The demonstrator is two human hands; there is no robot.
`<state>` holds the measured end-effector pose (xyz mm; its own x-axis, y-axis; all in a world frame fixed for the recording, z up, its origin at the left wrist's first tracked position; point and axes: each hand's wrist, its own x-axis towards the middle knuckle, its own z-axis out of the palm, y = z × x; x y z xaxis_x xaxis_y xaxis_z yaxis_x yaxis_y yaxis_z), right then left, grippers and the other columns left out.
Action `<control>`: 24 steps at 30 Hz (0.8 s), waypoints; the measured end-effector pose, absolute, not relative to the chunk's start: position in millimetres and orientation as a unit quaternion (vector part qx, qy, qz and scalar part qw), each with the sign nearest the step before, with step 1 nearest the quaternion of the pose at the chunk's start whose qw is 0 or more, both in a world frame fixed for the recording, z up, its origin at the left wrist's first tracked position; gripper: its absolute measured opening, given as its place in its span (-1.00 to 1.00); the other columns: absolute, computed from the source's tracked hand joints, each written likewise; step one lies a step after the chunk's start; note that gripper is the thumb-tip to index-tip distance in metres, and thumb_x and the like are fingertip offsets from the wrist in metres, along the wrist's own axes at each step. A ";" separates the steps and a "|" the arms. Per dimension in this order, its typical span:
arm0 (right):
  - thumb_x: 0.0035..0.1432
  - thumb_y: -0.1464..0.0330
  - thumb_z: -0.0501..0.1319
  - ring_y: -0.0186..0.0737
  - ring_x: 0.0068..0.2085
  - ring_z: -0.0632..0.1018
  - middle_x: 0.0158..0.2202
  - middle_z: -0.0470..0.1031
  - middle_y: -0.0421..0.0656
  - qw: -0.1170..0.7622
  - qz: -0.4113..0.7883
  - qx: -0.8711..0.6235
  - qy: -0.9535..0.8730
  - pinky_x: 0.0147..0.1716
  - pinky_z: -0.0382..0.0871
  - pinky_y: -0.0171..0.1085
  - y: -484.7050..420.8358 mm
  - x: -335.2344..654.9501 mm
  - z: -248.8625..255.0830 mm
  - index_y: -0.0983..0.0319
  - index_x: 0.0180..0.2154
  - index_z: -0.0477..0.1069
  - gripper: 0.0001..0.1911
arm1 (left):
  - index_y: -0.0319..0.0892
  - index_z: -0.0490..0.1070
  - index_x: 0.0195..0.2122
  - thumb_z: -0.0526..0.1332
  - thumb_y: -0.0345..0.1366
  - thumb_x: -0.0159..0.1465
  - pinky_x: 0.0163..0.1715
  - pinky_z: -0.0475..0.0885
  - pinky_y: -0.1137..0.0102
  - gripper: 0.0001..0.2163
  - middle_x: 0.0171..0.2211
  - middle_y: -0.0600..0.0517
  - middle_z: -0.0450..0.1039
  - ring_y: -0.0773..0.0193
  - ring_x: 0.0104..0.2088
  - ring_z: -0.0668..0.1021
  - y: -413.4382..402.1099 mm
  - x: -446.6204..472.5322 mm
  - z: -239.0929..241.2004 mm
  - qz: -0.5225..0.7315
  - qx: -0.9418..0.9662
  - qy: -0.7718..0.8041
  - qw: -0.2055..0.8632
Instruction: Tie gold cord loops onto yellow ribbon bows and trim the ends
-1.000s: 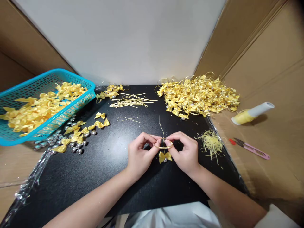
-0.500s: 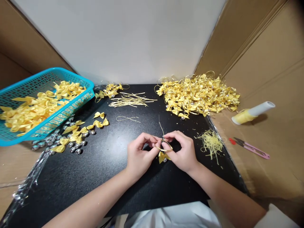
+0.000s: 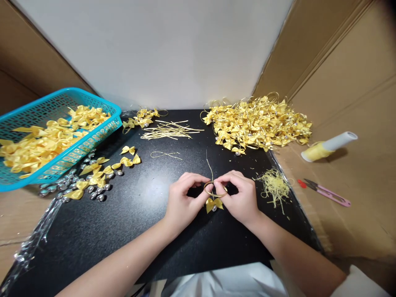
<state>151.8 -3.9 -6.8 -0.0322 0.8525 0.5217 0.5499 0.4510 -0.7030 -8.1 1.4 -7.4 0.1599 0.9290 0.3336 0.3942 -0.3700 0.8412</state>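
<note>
Head view of a black desk (image 3: 139, 231) set between cardboard walls. Both hands are closed in a thumb-and-forefinger pinch on a gold cord loop (image 3: 215, 195), which is held just above the desk near its middle. The left hand (image 3: 182, 198) grips the loop on its left side and the right hand (image 3: 241, 198) grips it on the right. The fingertips of the two hands almost meet at the top of the loop. A yellow bow (image 3: 214, 203) with a small silver bell hangs from the bottom of the loop, between the hands. A free cord tail (image 3: 209, 165) rises from the pinch point, away from the person.

Compared with one second ago, the loop is seen to be rounder and less flat. Half a second ago the bow was partly covered by the right hand; it is now shown in full. The pinch has been kept throughout, and the tail has hardly moved. From this it is judged that the cord crossing is being worked at the top of the loop, with nothing yet let go.

Around the work:
- A teal basket (image 3: 62, 161) of plain bows stands at the left.
- Loose bows (image 3: 102, 171) and bells (image 3: 93, 192) lie just beside the basket.
- Cut cords (image 3: 170, 130) lie at the back.
- A pile (image 3: 260, 123) of looped bows lies at the back right.
- Offcuts (image 3: 274, 185) lie near the right hand.
- Snips (image 3: 324, 192) and a spool (image 3: 328, 146) lie off the desk, on the cardboard at the right.
</note>
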 end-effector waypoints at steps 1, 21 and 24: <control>0.12 0.45 0.22 -0.30 -0.50 0.46 -0.56 0.48 -0.24 0.484 0.158 -0.499 -0.701 -0.38 0.33 -0.24 -4.0 151.6 -6.5 0.19 -0.48 0.44 -0.86 | -0.14 0.54 -0.38 0.30 -0.33 0.20 -0.36 0.42 0.39 -0.96 -0.43 0.02 0.57 0.29 -0.41 0.51 1.7 -8.3 -7.0 0.442 0.705 0.467 0.298; 0.07 0.50 0.26 -0.19 -0.33 0.56 -0.39 0.59 -0.17 0.517 0.110 -0.436 -0.728 -0.25 0.40 -0.11 -2.8 158.4 -3.0 0.16 -0.39 0.50 -0.88 | -0.16 0.54 -0.43 0.30 -0.28 0.20 -0.44 0.34 0.42 -0.90 -0.49 0.04 0.53 0.32 -0.47 0.45 4.4 -11.3 -7.2 0.474 0.637 0.513 0.326; 0.09 0.51 0.24 -0.19 -0.33 0.59 -0.39 0.61 -0.18 0.535 0.163 -0.428 -0.710 -0.22 0.44 -0.10 -3.1 157.5 -3.0 0.15 -0.37 0.51 -0.86 | -0.16 0.55 -0.43 0.29 -0.27 0.20 -0.45 0.34 0.42 -0.89 -0.50 0.04 0.52 0.32 -0.48 0.44 4.8 -11.1 -7.7 0.473 0.635 0.518 0.324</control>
